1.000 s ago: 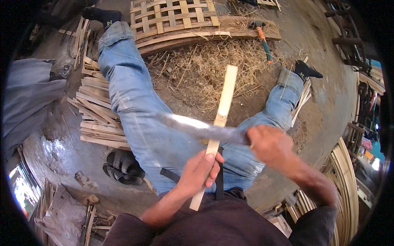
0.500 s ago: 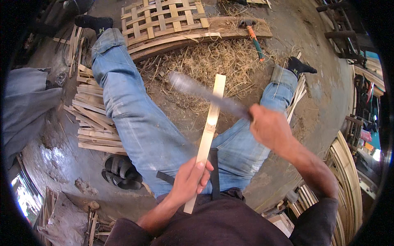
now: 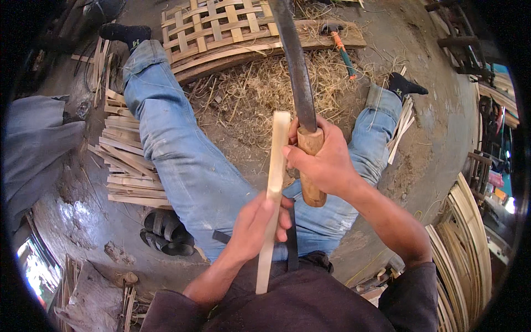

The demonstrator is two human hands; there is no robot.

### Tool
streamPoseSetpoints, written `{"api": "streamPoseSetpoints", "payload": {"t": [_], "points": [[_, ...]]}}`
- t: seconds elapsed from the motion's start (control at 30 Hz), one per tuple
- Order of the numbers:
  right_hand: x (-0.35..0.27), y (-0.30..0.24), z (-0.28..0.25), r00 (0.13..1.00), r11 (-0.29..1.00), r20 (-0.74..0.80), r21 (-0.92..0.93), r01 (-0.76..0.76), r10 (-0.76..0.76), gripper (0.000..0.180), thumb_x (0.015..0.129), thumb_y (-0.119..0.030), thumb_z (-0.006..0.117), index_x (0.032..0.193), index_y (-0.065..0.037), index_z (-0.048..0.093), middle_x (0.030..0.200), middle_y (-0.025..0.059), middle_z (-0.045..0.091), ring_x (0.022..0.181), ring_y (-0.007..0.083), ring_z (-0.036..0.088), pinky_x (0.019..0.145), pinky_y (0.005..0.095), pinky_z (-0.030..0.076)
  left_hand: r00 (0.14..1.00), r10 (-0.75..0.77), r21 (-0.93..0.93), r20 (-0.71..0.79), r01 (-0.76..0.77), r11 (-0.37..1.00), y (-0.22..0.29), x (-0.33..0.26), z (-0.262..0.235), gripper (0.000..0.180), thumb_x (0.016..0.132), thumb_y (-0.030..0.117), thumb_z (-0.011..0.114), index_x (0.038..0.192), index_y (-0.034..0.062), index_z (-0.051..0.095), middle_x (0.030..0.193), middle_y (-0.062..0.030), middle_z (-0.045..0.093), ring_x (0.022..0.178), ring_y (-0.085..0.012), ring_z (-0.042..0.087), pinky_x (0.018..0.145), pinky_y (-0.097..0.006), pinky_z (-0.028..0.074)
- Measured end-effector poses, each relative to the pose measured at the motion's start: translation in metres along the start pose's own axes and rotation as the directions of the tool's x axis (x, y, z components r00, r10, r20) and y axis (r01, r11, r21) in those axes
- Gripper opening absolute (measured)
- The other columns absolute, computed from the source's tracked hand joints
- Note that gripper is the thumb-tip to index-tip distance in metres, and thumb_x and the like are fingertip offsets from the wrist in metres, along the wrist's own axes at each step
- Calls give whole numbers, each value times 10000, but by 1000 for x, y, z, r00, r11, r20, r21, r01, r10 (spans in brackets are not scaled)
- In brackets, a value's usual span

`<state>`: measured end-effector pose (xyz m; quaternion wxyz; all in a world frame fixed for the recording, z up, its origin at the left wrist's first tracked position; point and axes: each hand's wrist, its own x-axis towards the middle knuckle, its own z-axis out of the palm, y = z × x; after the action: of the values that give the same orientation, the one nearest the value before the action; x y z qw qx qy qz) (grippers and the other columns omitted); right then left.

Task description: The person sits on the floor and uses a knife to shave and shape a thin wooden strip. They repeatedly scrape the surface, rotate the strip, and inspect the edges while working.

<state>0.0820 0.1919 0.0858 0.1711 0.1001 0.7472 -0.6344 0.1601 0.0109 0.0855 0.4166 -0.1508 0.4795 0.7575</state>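
My left hand point(image 3: 255, 226) is closed round a pale bamboo strip point(image 3: 276, 157), which stands up between my legs with its lower end by my dark shirt. In my right hand point(image 3: 331, 165) is a long knife, its thick wooden handle point(image 3: 311, 193) in the palm and its dark blade point(image 3: 299, 72) pointing up and away. The thumb and a fingertip of that same hand touch the upper part of the strip. Part of the handle is covered by my fingers, and the blade's tip runs out at the top edge.
Beyond my feet lie a woven bamboo panel point(image 3: 218, 25), a wooden board point(image 3: 232, 62), curled shavings point(image 3: 260, 99) and an orange-and-green-handled hammer point(image 3: 344, 54). Split strips point(image 3: 133, 171) are stacked beside my left leg, with sandals point(image 3: 166, 232) near them. Long strips point(image 3: 470, 232) lean at right.
The knife has swung from lying across the strip to pointing upward, and my right hand has come in to touch the strip. The strip has turned more edge-on.
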Motion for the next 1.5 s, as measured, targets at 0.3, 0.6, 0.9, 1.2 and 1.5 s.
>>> {"api": "streamPoseSetpoints", "payload": {"t": [0.3,0.6,0.9,1.2,1.5], "points": [[-63,16,-47,872,151,373,-888,435,-317,260,673,-169,686,904,-95,592,720,58,566,658,235,625,570,369,498,996,-76,-375,38,85,923,-18,-2,-9,415,1049,382,368,926,19,524,606,-41,495,415,-88,415,380,-218,352],[-51,17,-48,877,307,237,-872,382,-418,227,673,-95,662,889,-85,594,726,74,567,628,268,609,533,387,481,994,28,-415,101,17,910,-17,-4,-9,406,1044,387,373,925,26,515,587,-25,459,406,-80,382,376,-212,340],[-25,-9,-52,949,382,137,-892,242,-283,142,758,-79,624,862,-64,528,737,144,596,661,357,625,555,442,505,992,87,-5,-92,-88,996,-13,-13,3,406,1048,362,360,945,13,538,615,-18,495,443,-69,429,422,-219,372],[-35,-20,-69,962,325,143,-921,216,-234,187,702,-114,671,845,-84,554,720,125,583,667,321,642,565,434,505,967,189,271,-173,-138,953,-1,-21,9,379,1055,290,366,935,-12,561,611,-30,547,483,-70,523,458,-226,427],[-17,-32,-47,988,902,-45,-404,-155,150,273,846,-180,710,1033,-28,581,822,80,664,664,176,641,615,302,520,982,136,284,-131,-94,954,-6,-19,14,358,1054,276,378,980,-20,565,665,-49,574,532,-81,556,496,-227,459]]}}
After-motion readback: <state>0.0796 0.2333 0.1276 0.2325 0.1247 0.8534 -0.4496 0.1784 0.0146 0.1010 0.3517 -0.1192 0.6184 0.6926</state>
